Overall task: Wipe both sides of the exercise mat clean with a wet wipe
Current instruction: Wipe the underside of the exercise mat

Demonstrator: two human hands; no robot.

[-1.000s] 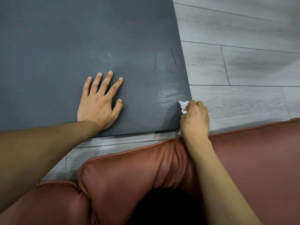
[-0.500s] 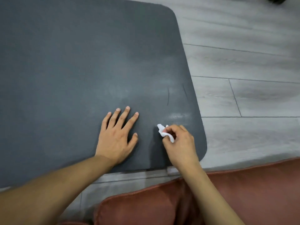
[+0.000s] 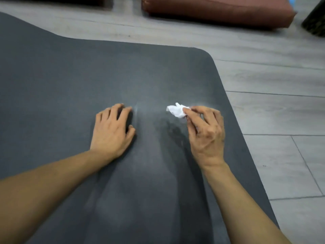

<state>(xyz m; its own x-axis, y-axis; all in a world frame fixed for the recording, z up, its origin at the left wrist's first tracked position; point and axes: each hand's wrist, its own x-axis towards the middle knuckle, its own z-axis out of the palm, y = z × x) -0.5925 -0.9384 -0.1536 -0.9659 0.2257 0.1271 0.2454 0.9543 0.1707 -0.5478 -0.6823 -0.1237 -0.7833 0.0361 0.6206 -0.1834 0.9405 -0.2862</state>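
Note:
A dark grey exercise mat (image 3: 70, 88) lies flat on the floor and fills most of the view, with its far right corner rounded. My left hand (image 3: 112, 132) rests palm down on the mat near the middle, fingers lightly bent. My right hand (image 3: 205, 132) pinches a small crumpled white wet wipe (image 3: 177, 110) between thumb and fingertips and holds it against the mat. A darker damp streak (image 3: 174, 131) runs toward me below the wipe.
Grey wood-look floor (image 3: 274, 111) lies to the right of and beyond the mat. A reddish-brown cushion (image 3: 219, 11) sits on the floor at the top. A dark object (image 3: 314, 20) stands at the top right corner.
Both hands have moved farther up the mat, away from its near edge. The right hand has carried the wipe from the mat's corner inward. The view has tilted up and the near cushion is out of sight.

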